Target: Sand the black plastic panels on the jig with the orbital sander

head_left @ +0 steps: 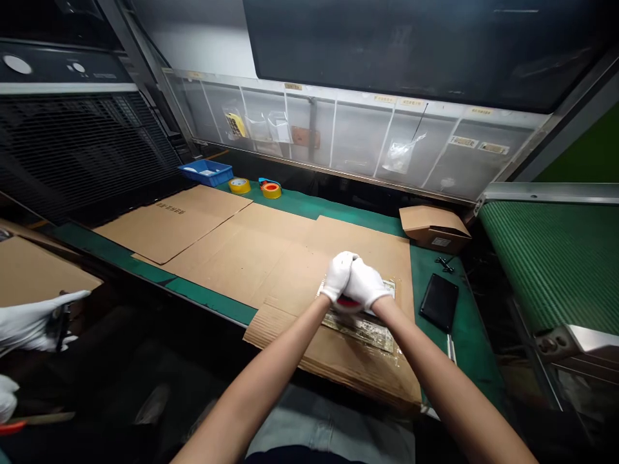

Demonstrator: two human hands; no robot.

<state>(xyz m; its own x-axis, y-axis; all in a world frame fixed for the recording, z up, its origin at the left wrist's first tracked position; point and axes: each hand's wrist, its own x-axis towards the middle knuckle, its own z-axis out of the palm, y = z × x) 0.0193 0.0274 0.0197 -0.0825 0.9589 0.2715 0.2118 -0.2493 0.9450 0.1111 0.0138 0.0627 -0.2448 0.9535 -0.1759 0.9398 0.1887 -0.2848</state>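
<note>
Both my hands wear white gloves and are pressed together over the cardboard. My left hand (338,275) is closed, its fingers against my right hand (366,285), which is closed too. Below them shows a dark and red edge; what they grip is mostly covered and blurred, so I cannot make it out. Directly beneath lies a flat piece with shiny clear tape (370,334) over it, on the brown cardboard sheets (285,248) that cover the green bench.
Right of the cardboard are a black flat device (439,303), an open small carton (435,229) and a green ribbed conveyor (556,258). Yellow tape rolls (239,186) and a blue tray (206,172) stand at the back. At left, another person's gloved hand (31,324) holds something black.
</note>
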